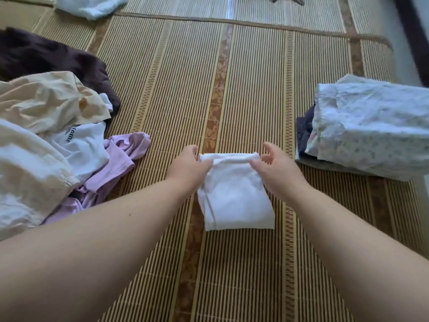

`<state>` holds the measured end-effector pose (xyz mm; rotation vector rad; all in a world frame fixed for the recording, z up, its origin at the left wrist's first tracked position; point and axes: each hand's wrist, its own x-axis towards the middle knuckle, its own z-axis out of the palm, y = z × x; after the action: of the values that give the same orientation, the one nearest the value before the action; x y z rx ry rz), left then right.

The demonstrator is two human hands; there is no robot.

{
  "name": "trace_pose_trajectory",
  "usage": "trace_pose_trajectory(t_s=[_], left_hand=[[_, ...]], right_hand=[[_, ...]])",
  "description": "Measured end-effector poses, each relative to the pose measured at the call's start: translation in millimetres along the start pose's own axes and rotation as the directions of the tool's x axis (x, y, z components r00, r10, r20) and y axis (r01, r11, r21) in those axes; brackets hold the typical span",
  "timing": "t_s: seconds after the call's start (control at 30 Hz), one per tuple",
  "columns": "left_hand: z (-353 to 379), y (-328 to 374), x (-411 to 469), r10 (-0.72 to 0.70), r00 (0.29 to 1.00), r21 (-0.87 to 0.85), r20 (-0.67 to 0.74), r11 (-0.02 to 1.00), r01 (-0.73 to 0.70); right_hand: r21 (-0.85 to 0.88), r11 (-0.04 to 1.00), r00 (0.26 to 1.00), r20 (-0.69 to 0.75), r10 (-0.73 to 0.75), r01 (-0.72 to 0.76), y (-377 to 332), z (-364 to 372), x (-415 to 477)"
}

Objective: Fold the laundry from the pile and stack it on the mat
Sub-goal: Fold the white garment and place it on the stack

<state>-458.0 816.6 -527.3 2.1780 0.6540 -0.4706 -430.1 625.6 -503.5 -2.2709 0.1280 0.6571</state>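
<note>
A small white garment (pixel 234 198), folded into a rectangle, lies on the striped bamboo mat (pixel 255 89) in front of me. My left hand (pixel 189 166) pinches its far left corner and my right hand (pixel 276 168) pinches its far right corner, with the far edge rolled over between them. The unfolded pile (pixel 51 140) lies at the left: cream, white, lilac and dark brown clothes. A stack of folded laundry (pixel 369 129) with a pale floral piece on top sits at the right.
Another light blue-white cloth (pixel 90 5) lies at the far left top of the mat. A dark edge of furniture or wall (pixel 413 38) runs along the upper right. Bare mat stretches between pile and stack.
</note>
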Motion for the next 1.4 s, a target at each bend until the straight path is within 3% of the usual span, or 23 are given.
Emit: trace_pose_trajectory(t_s=[0.07,0.13,0.17,0.23,0.3,0.37,0.43,0.53,0.6,0.7,0.77,0.83,0.9,0.97,1.07,1.13,1.17,1.2,1.27,1.33,1.4], left_hand=[[4.2,-3.1,-0.6,0.136,0.99,0.247,-0.035,0.961,-0.123],[10.2,-4.6,-7.8,0.336,0.933,0.488,0.128,0.798,-0.354],[13.3,-5.4,-11.1,0.375,0.89,0.556,0.259,0.696,-0.455],[17.6,-8.5,-15.3,0.317,0.842,0.633,0.436,0.558,-0.537],[19.9,-14.6,-18.9,0.245,0.857,0.68,0.453,0.527,-0.51],[25.2,-22.6,-27.9,0.194,0.889,0.724,0.414,0.522,-0.451],[34.2,-32.1,-44.5,0.121,0.925,0.744,0.361,0.561,-0.364],[49.7,-40.9,-71.4,-0.019,0.956,0.708,0.294,0.676,-0.204],[55.5,-40.3,-84.2,-0.083,0.96,0.636,0.267,0.764,-0.111],[52.6,-35.0,-93.0,-0.023,0.983,0.424,0.184,0.904,-0.058],[41.5,-29.0,-96.3,0.044,0.991,0.179,0.123,0.982,-0.065],[25.1,-21.6,-98.1,0.068,0.986,-0.172,0.15,0.984,-0.041],[10.1,-14.1,-98.8,0.071,0.955,-0.461,0.288,0.884,0.073],[2.4,-8.9,-97.4,0.125,0.878,-0.615,0.463,0.758,0.216],[7.4,-0.2,-103.9,0.345,0.662,-0.734,0.665,0.469,0.492],[13.6,17.7,-118.7,0.575,0.46,-0.706,0.677,0.329,0.628],[17.3,27.0,-126.9,0.637,0.433,-0.713,0.638,0.275,0.645],[20.8,34.5,-132.1,0.655,0.459,-0.73,0.6,0.215,0.649],[25.8,51.6,-135.9,0.575,0.614,-0.808,0.541,0.152,0.57],[23.5,69.5,-138.0,0.392,0.8,-0.889,0.455,0.247,0.385],[24.1,89.1,-138.5,0.353,0.856,-0.883,0.377,0.417,0.216]], right_hand=[[-0.134,0.991,0.999,-0.033,-0.002,-0.003,11.4,12.7,-15.2],[-0.237,0.971,0.99,-0.144,-0.01,-0.025,21.6,28.0,-40.1],[-0.22,0.972,0.973,-0.23,0.035,-0.087,23.7,35.2,-54.3],[-0.04,0.952,0.903,-0.329,0.276,-0.305,25.5,50.1,-79.3],[0.204,0.839,0.805,-0.24,0.542,-0.504,27.9,65.3,-92.3],[0.401,0.701,0.732,-0.1,0.674,-0.59,33.1,80.2,-93.9],[0.506,0.633,0.722,-0.028,0.691,-0.586,33.2,87.0,-92.2],[0.539,0.629,0.76,0.031,0.65,-0.56,28.2,84.4,-86.1],[0.573,0.647,0.807,0.043,0.589,-0.503,25.8,77.6,-82.5],[0.631,0.705,0.917,0.025,0.398,-0.324,17.2,59.6,-83.5],[0.607,0.767,0.969,0.025,0.247,-0.211,9.4,40.7,-86.7],[0.57,0.812,0.991,0.05,0.121,-0.128,-2.4,14.5,-90.8],[0.554,0.829,0.994,0.11,0.023,-0.081,-13.2,-15.5,-95.0],[0.588,0.806,0.978,0.199,-0.07,-0.062,-25.4,-45.1,-101.9],[0.686,0.715,0.942,0.31,-0.126,-0.13,-28.5,-80.1,-110.6],[0.72,0.665,0.918,0.374,-0.13,-0.199,-25.9,-96.0,-116.0],[0.722,0.661,0.919,0.373,-0.126,-0.202,-24.9,-103.9,-119.2],[0.715,0.676,0.937,0.334,-0.108,-0.177,-23.0,-110.5,-121.7],[0.644,0.762,0.984,0.17,-0.054,-0.069,-14.7,-124.3,-124.7],[0.514,0.858,0.998,0.04,-0.048,0.021,-4.4,-138.0,-127.1],[0.376,0.923,0.997,-0.035,-0.072,0.08,10.1,-152.5,-128.0]])
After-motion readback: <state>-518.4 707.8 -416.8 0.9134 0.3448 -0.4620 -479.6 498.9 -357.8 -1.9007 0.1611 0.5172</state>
